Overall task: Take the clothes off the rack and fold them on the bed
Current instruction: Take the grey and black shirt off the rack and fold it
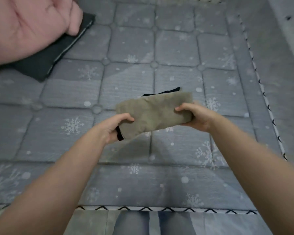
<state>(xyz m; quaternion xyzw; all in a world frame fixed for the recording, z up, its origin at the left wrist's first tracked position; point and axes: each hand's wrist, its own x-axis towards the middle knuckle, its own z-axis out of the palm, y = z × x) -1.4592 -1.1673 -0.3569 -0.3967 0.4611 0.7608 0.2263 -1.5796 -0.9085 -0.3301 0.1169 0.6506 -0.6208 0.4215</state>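
You held the folded cloth across mid-frame above the bed, left hand and right hand pinching its opposite short ends.

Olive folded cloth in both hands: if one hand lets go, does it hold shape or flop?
Likely flops: the olive cloth is soft and wrinkled, and the left hand and right hand hold opposite ends. Probably light, since fingertips seem to carry it. The black layer peeking out may slip free.
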